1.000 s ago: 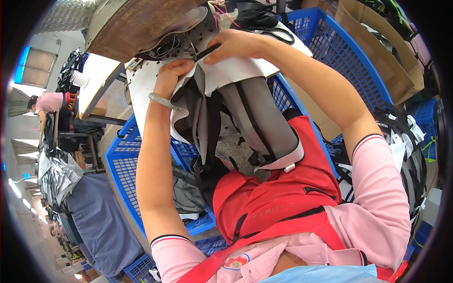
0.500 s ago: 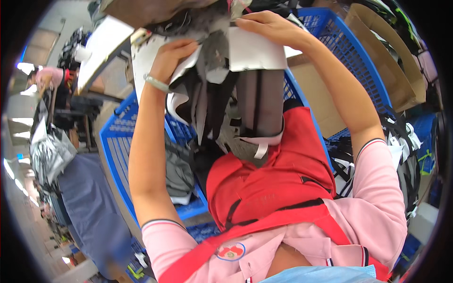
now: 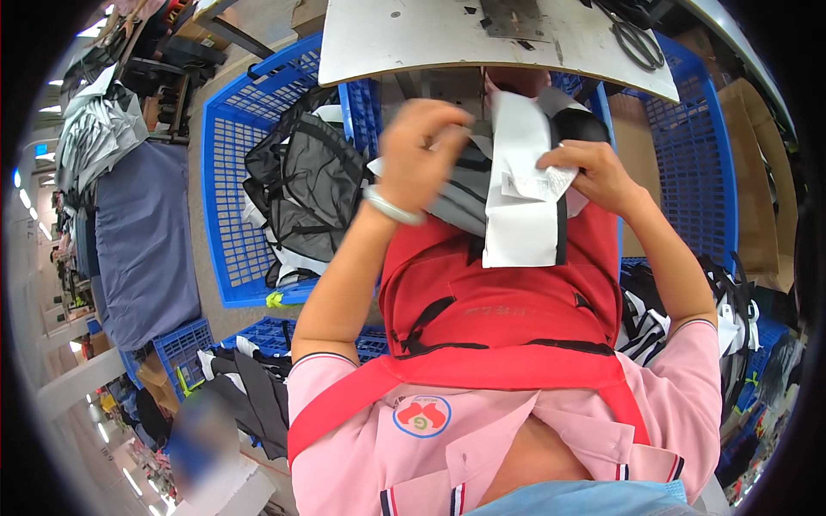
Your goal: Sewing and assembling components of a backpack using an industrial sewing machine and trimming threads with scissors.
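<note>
My right hand pinches a small crumpled white label between thumb and fingers. The label lies against a long white panel with a black strip along its right edge, which hangs down over my lap. Left of the panel, grey fabric spreads across my thighs; how it joins the panel is hidden. My left hand is raised above this fabric, blurred by motion, its fingers loosely bent and apart with nothing visible in them.
Ahead stands a white work table with black scissors on its right. A blue crate at left holds grey-and-black bags. Another blue crate and cardboard stand at right. Dark blue cloth hangs far left.
Both hands have come back from the table toward my lap, bringing the white panel with them. My left hand has let go of the fabric; my right hand now pinches the label. The view has shifted.
</note>
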### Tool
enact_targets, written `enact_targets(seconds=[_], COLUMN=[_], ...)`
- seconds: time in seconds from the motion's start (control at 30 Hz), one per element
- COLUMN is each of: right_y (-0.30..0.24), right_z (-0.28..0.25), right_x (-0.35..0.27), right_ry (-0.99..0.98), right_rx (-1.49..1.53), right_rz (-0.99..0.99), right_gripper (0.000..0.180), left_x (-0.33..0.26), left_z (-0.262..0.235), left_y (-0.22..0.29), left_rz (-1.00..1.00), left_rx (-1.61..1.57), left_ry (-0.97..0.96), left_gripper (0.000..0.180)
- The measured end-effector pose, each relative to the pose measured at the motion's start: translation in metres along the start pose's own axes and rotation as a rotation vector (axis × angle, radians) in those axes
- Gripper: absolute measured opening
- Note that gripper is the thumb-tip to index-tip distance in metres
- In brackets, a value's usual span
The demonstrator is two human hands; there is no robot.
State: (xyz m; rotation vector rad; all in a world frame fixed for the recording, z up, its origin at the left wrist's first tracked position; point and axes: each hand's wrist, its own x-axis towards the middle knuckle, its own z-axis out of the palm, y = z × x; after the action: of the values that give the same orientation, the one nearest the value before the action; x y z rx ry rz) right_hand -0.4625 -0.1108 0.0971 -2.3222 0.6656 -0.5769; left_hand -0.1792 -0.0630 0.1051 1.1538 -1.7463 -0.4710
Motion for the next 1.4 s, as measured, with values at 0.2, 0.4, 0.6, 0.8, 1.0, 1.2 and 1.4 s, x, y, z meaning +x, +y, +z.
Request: enact_targets(seconds=[0.2,0.4,0.6,0.8,1.0,1.2,1.4], right_y=[-0.016,-0.033,0.006,0.010,-0.121,-0.123,-0.113], right_z=[0.006,0.004,0.028,-0.022,-0.054,-0.087,-0.113], right_x=[-0.004,0.000,0.005,-0.032,0.022,0.012,0.023], right_ry=[0.039,0.105,0.238,0.079,-0.170,-0.243,-0.014], right_rx=[-0.085,-0.343,-0.206,-0.112,-0.292,-0.119,-0.083], right_rz=[-0.072,-0.198,0.616,0.651,-0.207,-0.314,0.049], right_gripper=[0.032,0.038,0.028,0.026,0.012,0.012,0.016], left_x=[-0.130,-0.133,-0.108,-0.024,0.015,0.040,0.088], left_z=[-0.066,-0.049,-0.091,-0.090,-0.036,-0.034,-0.018], left_y=[-0.182,-0.206,-0.233,-0.098,0.064,0.142,0.103], left_rz=[-0.584,-0.488,-0.602,-0.448,-0.037,0.047,-0.219], left_rx=[0.622,0.611,0.536,0.081,0.016,-0.285,-0.270], left_ry=[-0.168,-0.098,0.336,-0.129,-0.616,-0.652,-0.437], left_gripper=[0.033,0.037,0.018,0.024,0.014,0.009,0.016])
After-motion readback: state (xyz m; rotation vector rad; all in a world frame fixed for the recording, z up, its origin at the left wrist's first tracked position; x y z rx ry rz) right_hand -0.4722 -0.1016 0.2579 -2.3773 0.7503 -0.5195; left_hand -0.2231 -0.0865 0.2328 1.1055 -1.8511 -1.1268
